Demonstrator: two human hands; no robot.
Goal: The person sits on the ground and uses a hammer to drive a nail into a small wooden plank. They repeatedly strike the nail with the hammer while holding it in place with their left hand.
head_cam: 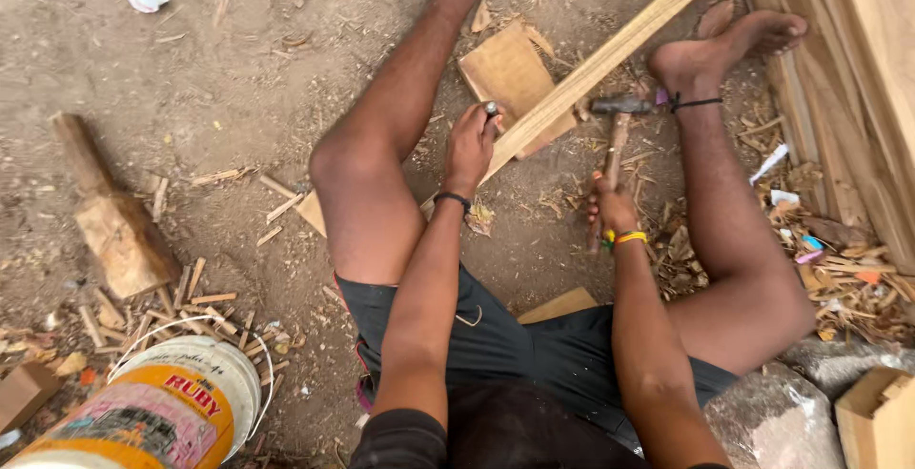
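I sit on the dirt ground with bare legs spread. A long pale wooden strip (610, 54) runs diagonally from the top right down across a flat square wood block (505, 73) toward my left knee. My left hand (472, 145) grips a small dark metal tool, perhaps a chisel (492, 109), set against the strip's edge. My right hand (612, 207) holds the wooden handle of a hammer (618, 131), whose dark head lies just past the strip, near my right foot (715, 50).
A chunky log (114, 221) lies at left among wood chips. A painted bucket (162, 407) stands at the lower left. Stacked planks (848, 69) line the right edge, with scraps below them. A grey stone (772, 417) and a wooden box corner (877, 421) sit at the lower right.
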